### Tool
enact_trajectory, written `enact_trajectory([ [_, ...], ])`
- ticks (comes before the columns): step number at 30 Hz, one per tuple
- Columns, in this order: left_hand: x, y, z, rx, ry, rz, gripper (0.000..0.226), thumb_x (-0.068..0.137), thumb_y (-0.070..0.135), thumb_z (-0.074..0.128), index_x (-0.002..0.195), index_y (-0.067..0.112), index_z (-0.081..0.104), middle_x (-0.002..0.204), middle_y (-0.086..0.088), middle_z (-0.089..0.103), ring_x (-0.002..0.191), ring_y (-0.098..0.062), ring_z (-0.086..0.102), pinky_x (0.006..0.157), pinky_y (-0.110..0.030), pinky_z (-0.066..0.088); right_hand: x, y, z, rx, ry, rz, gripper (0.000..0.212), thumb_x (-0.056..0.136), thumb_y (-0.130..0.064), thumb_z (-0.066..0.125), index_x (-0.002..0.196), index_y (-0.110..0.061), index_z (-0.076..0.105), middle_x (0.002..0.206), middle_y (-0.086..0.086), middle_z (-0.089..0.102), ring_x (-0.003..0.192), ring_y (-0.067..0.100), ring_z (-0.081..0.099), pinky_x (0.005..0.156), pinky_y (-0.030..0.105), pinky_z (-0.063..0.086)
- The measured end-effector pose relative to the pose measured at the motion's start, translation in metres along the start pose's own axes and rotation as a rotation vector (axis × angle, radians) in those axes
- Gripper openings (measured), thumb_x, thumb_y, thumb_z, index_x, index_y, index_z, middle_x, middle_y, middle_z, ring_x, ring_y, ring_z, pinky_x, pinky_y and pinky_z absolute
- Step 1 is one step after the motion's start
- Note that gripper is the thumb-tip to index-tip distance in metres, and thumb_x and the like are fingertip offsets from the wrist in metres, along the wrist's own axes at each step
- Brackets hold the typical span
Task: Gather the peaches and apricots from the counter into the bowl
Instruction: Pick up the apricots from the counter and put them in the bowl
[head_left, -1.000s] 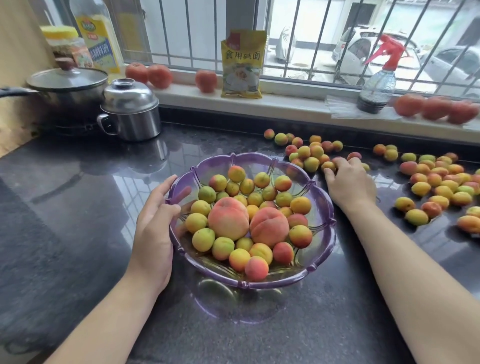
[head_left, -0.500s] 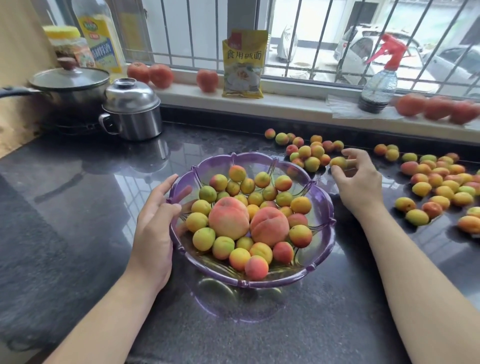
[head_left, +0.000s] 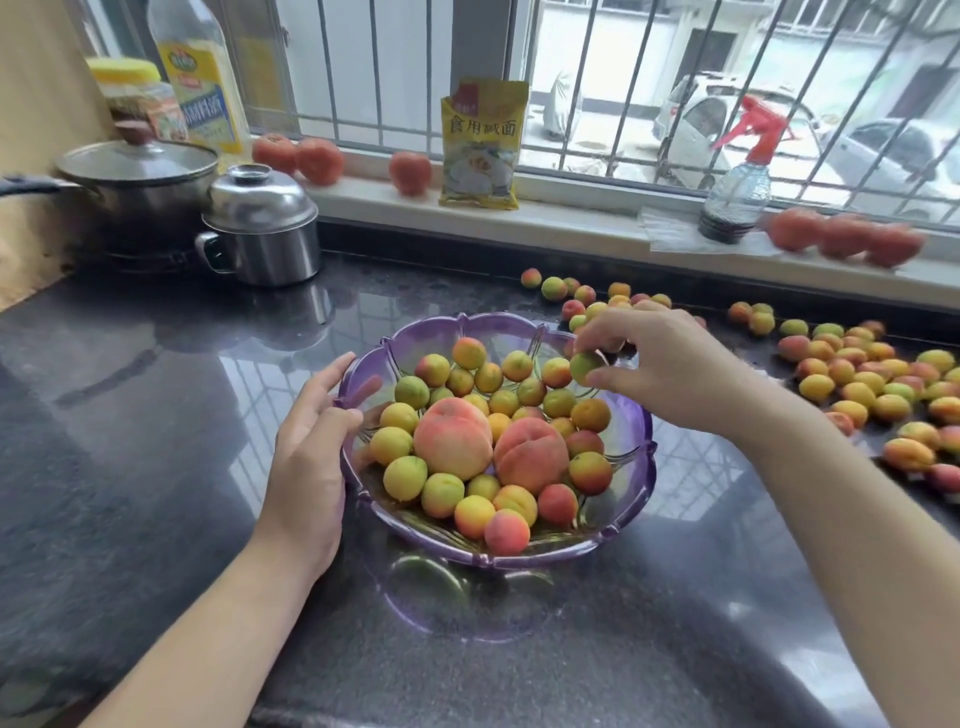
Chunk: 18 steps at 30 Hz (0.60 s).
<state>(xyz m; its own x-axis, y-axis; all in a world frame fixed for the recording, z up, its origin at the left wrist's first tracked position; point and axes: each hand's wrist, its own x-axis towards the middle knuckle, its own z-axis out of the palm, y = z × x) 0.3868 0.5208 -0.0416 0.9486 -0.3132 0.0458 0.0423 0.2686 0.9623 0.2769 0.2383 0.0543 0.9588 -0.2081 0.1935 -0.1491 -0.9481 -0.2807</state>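
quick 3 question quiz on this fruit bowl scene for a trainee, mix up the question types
1. True or false: the right hand pinches a greenish apricot over the purple bowl.
2. What does the left hand do? A) lifts the pot lid B) holds the bowl's rim C) grips the spray bottle
3. How many large peaches lie in the bowl?

Key: 1 true; 2 B; 3 two.
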Motion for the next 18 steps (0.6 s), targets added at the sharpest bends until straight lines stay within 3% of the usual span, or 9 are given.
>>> enact_trajectory([
  [5,0.0000,0.0008,-0.0002,-0.012,-0.009,-0.003,0.051,0.081,0.022,0.054,0.128,0.036,0.068,0.129,0.000,0.075,0.128,-0.011,0.068,0.106,-0.035,0.051,0.0049,-0.0025,-0.0027,-0.115,-0.041,-0.026,0.021,0.087,-0.032,0.078,0.106,-0.033,0.070,0.092,-0.017,0.052,0.102,0.017,0.047,0.080,0.036,0.040],
  [12,0.0000,0.0010,0.0005,-0.020,-0.006,-0.004,0.050,0.081,0.022,0.055,0.127,0.035,0.069,0.129,0.000,0.075,0.128,-0.012,0.068,0.104,-0.034,0.051,0.0026,0.0005,0.0007,-0.080,-0.098,0.019,0.020,0.091,-0.036,0.072,0.111,-0.038,0.071,0.105,-0.008,0.055,0.102,0.017,0.051,0.088,0.037,0.046],
  [18,-0.0009,0.0024,0.0000,-0.003,-0.006,-0.009,0.050,0.082,0.023,0.055,0.129,0.037,0.068,0.131,0.001,0.074,0.129,-0.013,0.067,0.104,-0.035,0.051,0.0010,-0.0017,0.0050,-0.031,-0.018,-0.003,0.016,0.090,-0.025,0.076,0.106,-0.028,0.074,0.094,-0.022,0.056,0.094,0.010,0.055,0.077,0.022,0.043],
])
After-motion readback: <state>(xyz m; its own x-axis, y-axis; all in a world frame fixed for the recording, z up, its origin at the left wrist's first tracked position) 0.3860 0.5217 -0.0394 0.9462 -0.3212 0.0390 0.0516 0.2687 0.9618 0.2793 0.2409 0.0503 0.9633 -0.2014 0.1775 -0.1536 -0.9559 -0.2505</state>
